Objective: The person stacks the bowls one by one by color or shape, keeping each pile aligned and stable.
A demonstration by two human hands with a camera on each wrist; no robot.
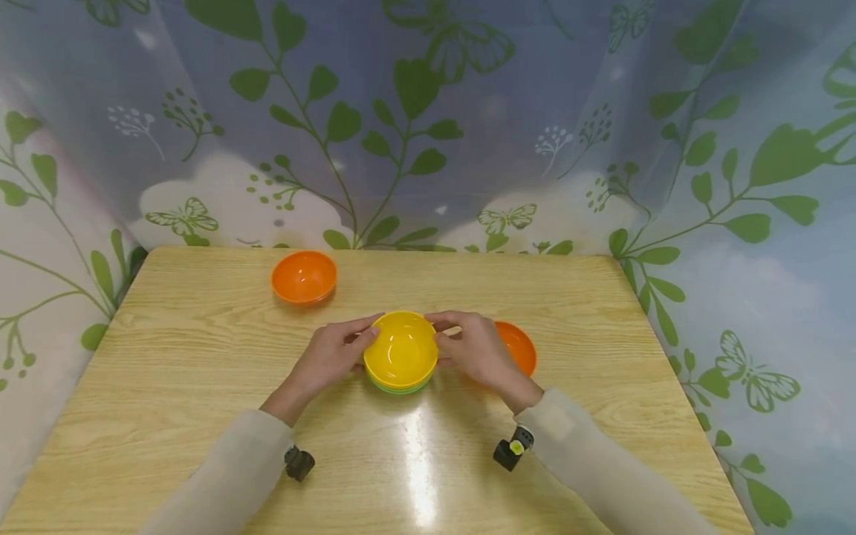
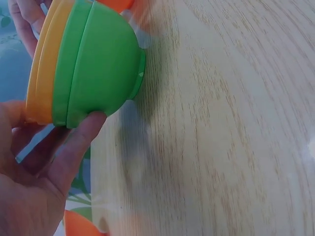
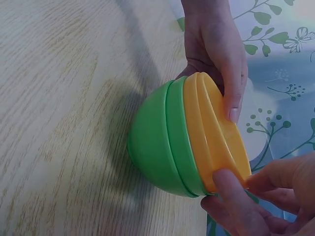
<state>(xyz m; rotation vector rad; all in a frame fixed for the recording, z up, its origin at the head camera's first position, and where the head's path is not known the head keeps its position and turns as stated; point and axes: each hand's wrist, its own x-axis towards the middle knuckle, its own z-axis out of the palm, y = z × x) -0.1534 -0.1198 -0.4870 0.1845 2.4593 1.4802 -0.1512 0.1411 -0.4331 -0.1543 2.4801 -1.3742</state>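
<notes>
Nested bowls form a stack in the middle of the table, yellow bowls point(image 1: 403, 349) on top and green bowls point(image 2: 106, 59) beneath. My left hand point(image 1: 332, 354) holds the stack's left side, its thumb at the yellow rim and other fingers against the green side. On the right, my right hand point(image 1: 476, 346) pinches the yellow rim, seen close up in the right wrist view. The two yellow rims point(image 3: 209, 132) stand slightly apart on one side. Whether the lowest green bowl touches the table cannot be told.
An orange bowl point(image 1: 304, 277) stands at the back left of the wooden table point(image 1: 200, 357). Another orange bowl point(image 1: 520, 348) is partly hidden behind my right hand. A leaf-patterned curtain point(image 1: 428, 148) hangs along the table's back and sides.
</notes>
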